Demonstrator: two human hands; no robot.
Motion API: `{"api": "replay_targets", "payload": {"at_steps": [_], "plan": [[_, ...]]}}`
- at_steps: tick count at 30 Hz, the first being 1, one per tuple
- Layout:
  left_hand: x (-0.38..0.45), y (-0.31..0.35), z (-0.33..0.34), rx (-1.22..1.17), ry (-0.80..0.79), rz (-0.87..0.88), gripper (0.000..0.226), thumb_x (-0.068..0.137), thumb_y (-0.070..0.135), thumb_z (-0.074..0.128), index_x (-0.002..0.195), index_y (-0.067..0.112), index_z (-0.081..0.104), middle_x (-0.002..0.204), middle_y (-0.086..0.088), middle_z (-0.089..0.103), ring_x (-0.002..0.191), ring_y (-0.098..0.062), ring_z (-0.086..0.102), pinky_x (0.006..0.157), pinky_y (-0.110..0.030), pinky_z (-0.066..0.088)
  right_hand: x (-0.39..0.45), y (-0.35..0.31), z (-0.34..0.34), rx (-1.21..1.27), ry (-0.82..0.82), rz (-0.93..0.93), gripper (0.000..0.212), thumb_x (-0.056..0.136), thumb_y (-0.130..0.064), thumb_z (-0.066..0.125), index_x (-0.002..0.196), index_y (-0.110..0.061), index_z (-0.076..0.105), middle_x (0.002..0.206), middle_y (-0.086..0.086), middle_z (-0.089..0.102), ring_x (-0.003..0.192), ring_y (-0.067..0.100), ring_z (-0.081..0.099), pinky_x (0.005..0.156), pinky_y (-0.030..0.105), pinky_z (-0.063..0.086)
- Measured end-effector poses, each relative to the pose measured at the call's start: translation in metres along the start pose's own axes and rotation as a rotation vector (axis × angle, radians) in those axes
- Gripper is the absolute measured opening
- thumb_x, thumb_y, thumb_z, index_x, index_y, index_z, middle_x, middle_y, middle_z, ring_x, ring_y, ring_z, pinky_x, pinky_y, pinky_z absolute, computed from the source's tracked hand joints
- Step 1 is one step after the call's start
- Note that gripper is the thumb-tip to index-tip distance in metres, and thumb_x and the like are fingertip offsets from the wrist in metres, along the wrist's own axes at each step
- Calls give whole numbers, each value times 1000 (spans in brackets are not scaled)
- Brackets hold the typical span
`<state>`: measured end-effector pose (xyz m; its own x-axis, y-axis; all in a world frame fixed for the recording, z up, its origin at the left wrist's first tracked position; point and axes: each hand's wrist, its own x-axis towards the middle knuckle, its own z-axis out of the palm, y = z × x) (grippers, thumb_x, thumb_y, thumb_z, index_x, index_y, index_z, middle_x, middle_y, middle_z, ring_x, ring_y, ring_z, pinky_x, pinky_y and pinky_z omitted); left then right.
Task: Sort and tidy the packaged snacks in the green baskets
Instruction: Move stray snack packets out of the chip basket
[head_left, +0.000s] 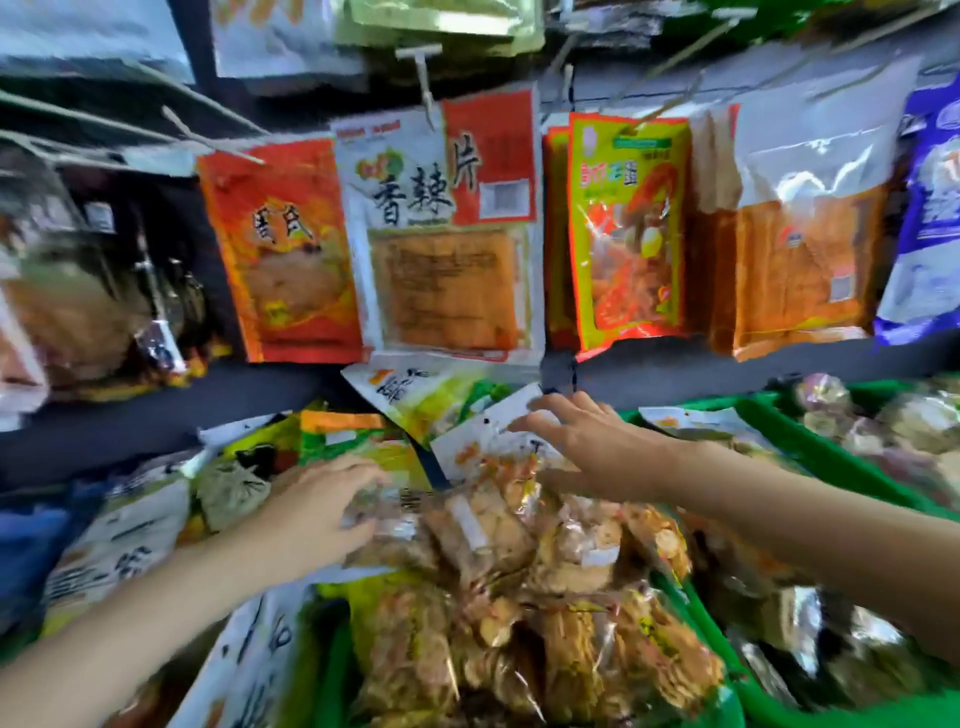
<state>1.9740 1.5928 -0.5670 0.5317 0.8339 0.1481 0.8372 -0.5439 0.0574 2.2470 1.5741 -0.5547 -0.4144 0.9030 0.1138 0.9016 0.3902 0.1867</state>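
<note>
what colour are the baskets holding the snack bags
Green: the basket rim shows clearest at right in the head view.

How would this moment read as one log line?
left hand: touching clear crinkly snack bag | right hand: fingers straight on white-topped packet | green plastic basket: untidy

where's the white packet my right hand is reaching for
In the head view it is the white packet just right of centre, under the right hand, leaning at the back of the clear snack bags, below the hanging packets.

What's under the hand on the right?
The right hand rests, fingers spread, on a white-topped snack packet atop clear bags. Anything beneath them is hidden.
</note>
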Motion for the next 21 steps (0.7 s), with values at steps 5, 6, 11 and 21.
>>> {"api": "replay_targets", "payload": {"at_steps": [5,6,11,21], "plan": [[-72,-80,0,-79,-2,-204,37,94,35,50,131,30,43,143,11,37,130,-7,37,102,-21,32,60,-89,5,125,-32,-117,59,94,-46,43,145,-25,20,145,6,23,130,29,25,106,45,30],[-84,-94,-1,-121,2,-231,37,93,37,52,129,29,45,142,9,39,129,-9,38,99,-21,33,72,-108,4,125,-33,-149,61,93,-47,44,145,-25,20,145,7,23,130,30,25,106,44,30],[-123,-149,1,-278,-20,-234,20,84,47,59,98,34,55,144,8,38,137,-11,30,106,-24,29,127,-208,-20,469,-165,-258,72,85,-48,60,144,-33,22,147,-2,22,135,20,22,108,38,27],[-210,-291,34,-219,-18,-495,38,91,35,55,125,20,50,131,0,48,120,-18,47,98,-27,38,207,-317,-11,135,-213,-291,40,83,-39,65,118,-22,57,124,4,51,119,23,45,98,36,39]]}}
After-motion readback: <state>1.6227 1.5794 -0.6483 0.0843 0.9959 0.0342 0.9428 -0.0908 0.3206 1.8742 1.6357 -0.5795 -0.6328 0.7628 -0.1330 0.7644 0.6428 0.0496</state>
